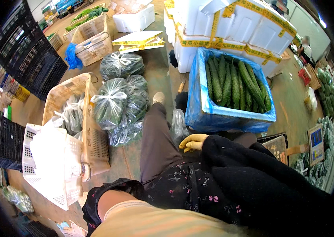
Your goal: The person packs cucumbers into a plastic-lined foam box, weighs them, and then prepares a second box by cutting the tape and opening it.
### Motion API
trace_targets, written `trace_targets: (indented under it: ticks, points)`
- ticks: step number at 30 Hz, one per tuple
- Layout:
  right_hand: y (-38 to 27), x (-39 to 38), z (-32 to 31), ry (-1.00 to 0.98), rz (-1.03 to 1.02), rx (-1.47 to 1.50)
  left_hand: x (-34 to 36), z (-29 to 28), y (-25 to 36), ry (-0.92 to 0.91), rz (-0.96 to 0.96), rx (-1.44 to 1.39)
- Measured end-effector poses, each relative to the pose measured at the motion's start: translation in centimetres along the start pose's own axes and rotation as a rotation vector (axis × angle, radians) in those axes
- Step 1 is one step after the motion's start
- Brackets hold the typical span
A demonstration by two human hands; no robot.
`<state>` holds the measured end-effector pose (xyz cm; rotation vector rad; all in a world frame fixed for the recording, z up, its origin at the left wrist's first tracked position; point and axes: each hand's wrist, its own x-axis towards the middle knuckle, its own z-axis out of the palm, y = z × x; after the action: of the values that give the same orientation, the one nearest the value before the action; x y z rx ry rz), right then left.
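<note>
1. My right hand (193, 142), in a yellow glove, rests loosely curled on my thigh, gripping nothing; a black sleeve covers the arm behind it.
2. My left hand is out of sight: only the left forearm (115, 197) shows at the lower edge, bare below a dark floral cuff, so I cannot tell whether that hand is clenched or released.
3. Nearest my right hand is a clear plastic bag (178, 125), lying on the floor between my leg and the blue-lined foam box (230, 114).
4. That box sits just ahead of my right hand and is filled with cucumbers (236, 83) stacked lengthwise.
5. Behind it stand white foam boxes (230, 23) bound with yellow tape.
6. To my left, tied clear bags of cucumbers (121, 106) lie heaped on the floor, touching a beige plastic basket (96, 138).
7. A white plastic basket (48, 170) leans beside the beige one.
8. Black crates (29, 55) are stacked far left.
9. My shoe (158, 97) points toward the foam boxes.
</note>
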<state>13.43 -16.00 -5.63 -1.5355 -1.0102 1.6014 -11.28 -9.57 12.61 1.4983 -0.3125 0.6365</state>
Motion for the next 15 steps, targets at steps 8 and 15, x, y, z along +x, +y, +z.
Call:
trace_targets:
  ticks: [8, 15]
  points:
    - [-4.0, -2.5, 1.3, 0.05, -0.033, 0.14, -1.1, 2.1, 0.3, -0.011, 0.036, -0.034]
    - [-2.9, -1.9, 1.5, -0.007, -0.001, 0.112, -2.2, 1.7, 1.1, 0.035, 0.012, -0.006]
